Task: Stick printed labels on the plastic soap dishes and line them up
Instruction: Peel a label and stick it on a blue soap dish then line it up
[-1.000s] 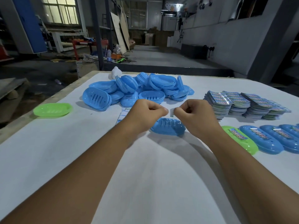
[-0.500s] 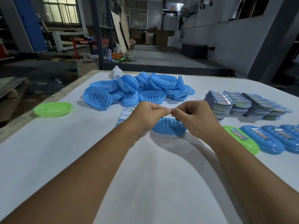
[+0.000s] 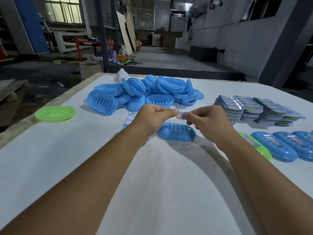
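A small printed label (image 3: 180,115) is pinched between my left hand (image 3: 152,117) and my right hand (image 3: 210,120), held just above a blue soap dish (image 3: 176,132) that lies upside down on the white table (image 3: 160,184). A label backing strip (image 3: 129,120) lies under my left wrist. At the right edge, a green labelled dish (image 3: 254,145) and blue labelled dishes (image 3: 277,146) lie side by side in a row.
A heap of blue soap dishes (image 3: 144,92) fills the far middle of the table. A lone green dish (image 3: 55,113) sits at the far left near the table edge. Stacks of printed label sheets (image 3: 257,111) stand at the right. A white object (image 3: 121,75) sits behind the heap.
My hands have drawn slightly apart and the label now shows between the fingertips, where before the fingers met with the label hidden. The blue dish below has not moved.
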